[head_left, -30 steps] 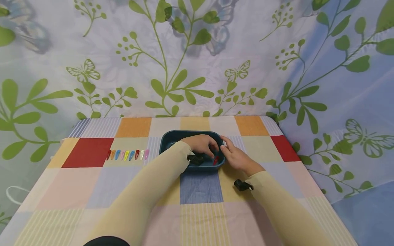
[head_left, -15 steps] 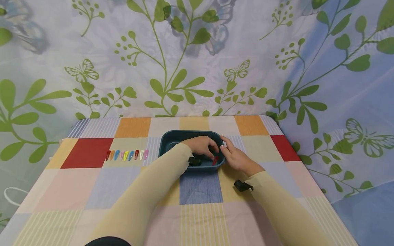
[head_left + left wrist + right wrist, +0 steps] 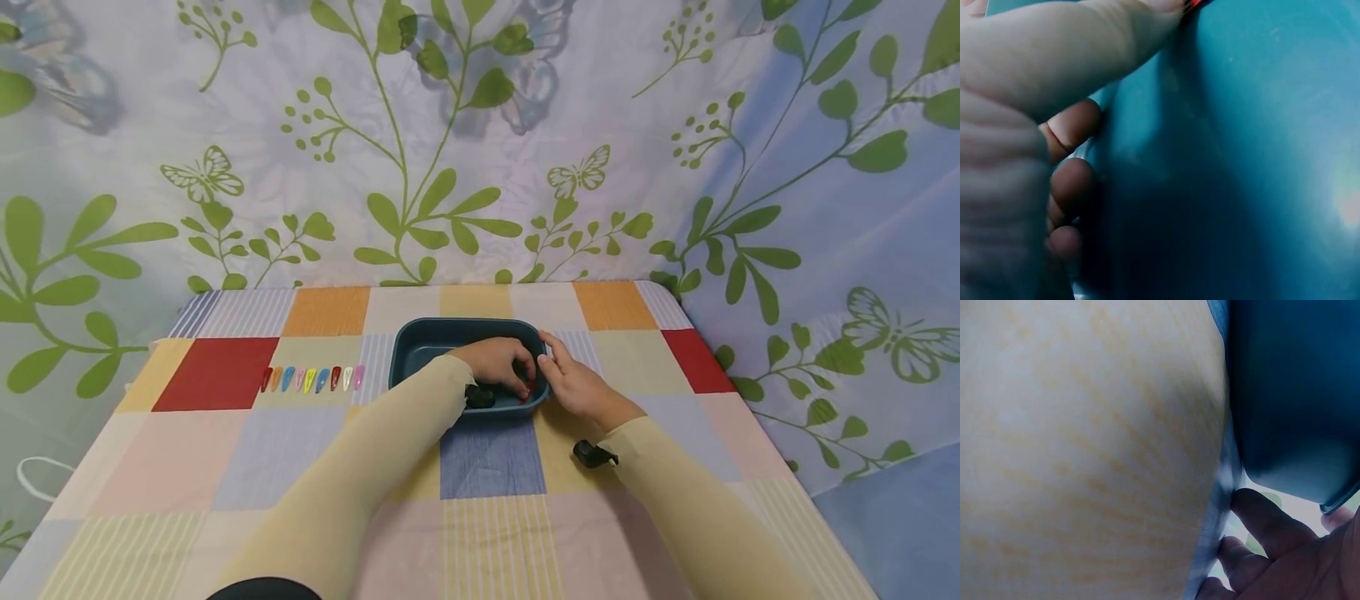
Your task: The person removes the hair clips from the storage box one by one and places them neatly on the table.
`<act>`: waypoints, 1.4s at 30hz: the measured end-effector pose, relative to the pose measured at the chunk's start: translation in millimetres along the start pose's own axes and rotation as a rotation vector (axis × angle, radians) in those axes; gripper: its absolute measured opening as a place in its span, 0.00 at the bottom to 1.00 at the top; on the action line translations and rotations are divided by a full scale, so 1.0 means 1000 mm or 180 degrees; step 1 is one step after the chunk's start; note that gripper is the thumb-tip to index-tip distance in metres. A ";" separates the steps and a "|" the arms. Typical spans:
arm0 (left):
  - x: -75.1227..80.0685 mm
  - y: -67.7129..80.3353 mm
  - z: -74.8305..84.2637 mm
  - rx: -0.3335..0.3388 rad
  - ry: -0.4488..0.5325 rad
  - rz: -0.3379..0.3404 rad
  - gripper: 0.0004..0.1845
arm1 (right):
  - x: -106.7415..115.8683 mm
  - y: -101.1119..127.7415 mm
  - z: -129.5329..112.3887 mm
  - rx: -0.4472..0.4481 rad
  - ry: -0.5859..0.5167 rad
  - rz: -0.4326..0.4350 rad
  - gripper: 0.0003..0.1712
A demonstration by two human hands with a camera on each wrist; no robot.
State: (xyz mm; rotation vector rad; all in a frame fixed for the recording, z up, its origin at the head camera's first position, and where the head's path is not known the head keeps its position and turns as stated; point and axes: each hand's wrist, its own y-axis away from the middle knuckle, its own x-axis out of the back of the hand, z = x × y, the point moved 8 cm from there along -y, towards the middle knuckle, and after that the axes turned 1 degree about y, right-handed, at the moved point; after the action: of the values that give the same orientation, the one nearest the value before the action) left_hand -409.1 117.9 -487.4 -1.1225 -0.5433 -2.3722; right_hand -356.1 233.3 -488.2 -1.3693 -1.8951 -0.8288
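In the head view a dark teal plastic tray (image 3: 420, 333) stands mid-table. My left hand (image 3: 495, 360) reaches into its right end, fingers curled down and thumb bent around a red hair clip (image 3: 531, 388). The left wrist view shows the thumb tip right at a red bit of that clip (image 3: 1192, 5) over the teal floor; most of the clip is hidden by the hand. My right hand (image 3: 577, 387) rests against the tray's right wall with extended fingers, its thumb at the rim. The right wrist view shows its fingers (image 3: 1272, 525) beside the tray's outer corner.
A neat row of several coloured snap hair clips (image 3: 309, 380) lies on the patchwork tablecloth (image 3: 491, 467) left of the tray. A leaf-print curtain (image 3: 465, 142) hangs behind the table. A white cable loop (image 3: 33, 479) shows at the left edge.
My left hand has shifted slightly right inside the tray, and its thumb and fingers have come around the red hair clip, now mostly covered. The right hand stays against the tray.
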 end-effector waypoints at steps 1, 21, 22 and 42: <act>0.000 0.000 0.000 0.0006 -0.0016 0.0005 0.13 | 0.000 0.000 0.000 0.0011 0.0002 0.0010 0.35; -0.003 -0.001 -0.006 0.0056 -0.0167 0.0069 0.09 | 0.000 0.001 -0.004 0.0014 0.0049 0.0080 0.35; -0.003 -0.001 -0.006 0.0064 -0.0165 0.0076 0.09 | 0.000 0.001 -0.004 0.0013 0.0049 0.0080 0.35; -0.004 0.000 -0.005 -0.0096 0.0604 0.0082 0.06 | -0.002 0.001 -0.002 -0.0052 0.0031 0.0064 0.35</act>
State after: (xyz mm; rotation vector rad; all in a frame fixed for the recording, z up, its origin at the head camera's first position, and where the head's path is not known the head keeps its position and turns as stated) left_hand -410.1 116.6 -493.5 -0.8983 -0.4257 -2.4388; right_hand -354.3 230.5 -488.6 -1.3894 -1.8682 -0.8415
